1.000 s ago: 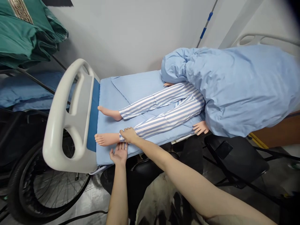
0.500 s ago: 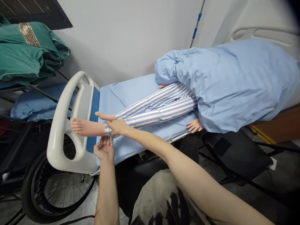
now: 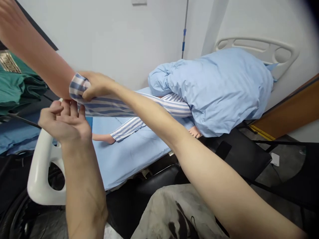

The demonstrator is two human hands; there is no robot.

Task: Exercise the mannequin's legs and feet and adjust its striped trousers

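Note:
A manikin's leg [image 3: 47, 63] in striped trousers [image 3: 107, 106] is raised above the bed, its bare foot running out of view at the upper left. My right hand [image 3: 96, 83] is wrapped round the trouser cuff at the ankle, thumb on the near side. Under the heel is my left hand [image 3: 71, 122], palm up with its fingers stretched out, fingertips at the heel's underside. The manikin's other foot [image 3: 103, 137] rests on the blue sheet [image 3: 117, 157]. A bunched light-blue quilt [image 3: 211, 89] covers the upper body, and one manikin hand [image 3: 194, 131] shows at its edge.
The white footboard [image 3: 37, 182] stands at the left, a headboard [image 3: 256, 44] at the far right. Green folded cloth [image 3: 20, 89] lies on a rack at left. A black chair [image 3: 239, 156] stands beside the bed. A pole [image 3: 184, 33] leans by the wall.
Both my hands have come up and left with the manikin's near leg, lifting it off the bed. The other leg stays down. The view has shifted somewhat.

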